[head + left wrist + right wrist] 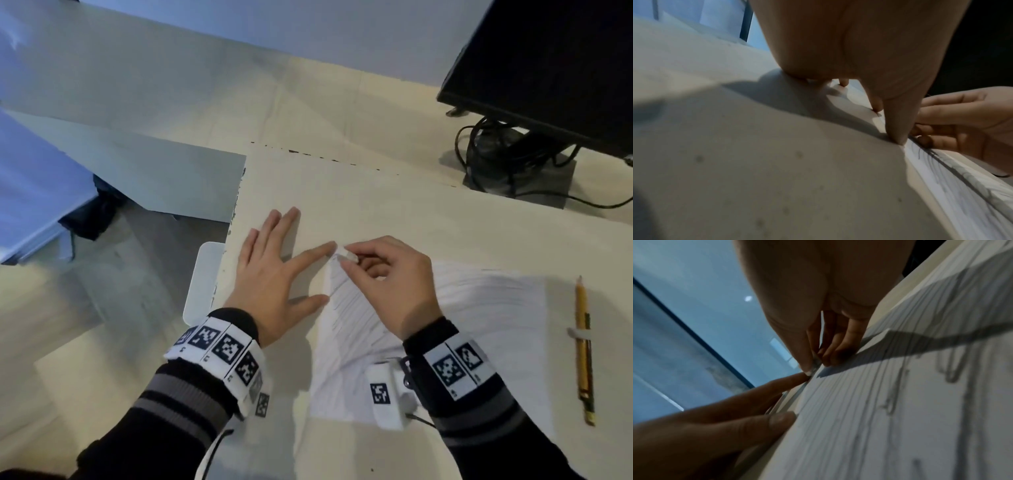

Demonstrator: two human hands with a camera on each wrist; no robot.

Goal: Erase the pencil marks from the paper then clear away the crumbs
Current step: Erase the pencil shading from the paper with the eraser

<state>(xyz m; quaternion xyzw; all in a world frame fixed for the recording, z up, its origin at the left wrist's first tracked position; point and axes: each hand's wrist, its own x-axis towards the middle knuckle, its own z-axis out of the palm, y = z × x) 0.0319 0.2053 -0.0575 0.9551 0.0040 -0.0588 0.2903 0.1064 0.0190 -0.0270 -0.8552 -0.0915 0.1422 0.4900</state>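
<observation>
A white sheet of paper (479, 325) covered in grey pencil strokes (890, 402) lies on the cream table. My right hand (387, 284) pinches a small white eraser (346, 254) between thumb and fingers at the paper's far left corner. My left hand (274, 274) lies flat with fingers spread just left of the sheet; its index fingertip and thumb tip (898, 139) press at the paper's left edge (920, 170). In the right wrist view the eraser (815, 365) is mostly hidden by the pinching fingers.
A yellow pencil (582, 346) lies right of the paper with a dark pen beside it. A black monitor (548, 68) with its stand and cables (507, 161) stands at the back right. A white chair part (202, 277) sits past the table's left edge.
</observation>
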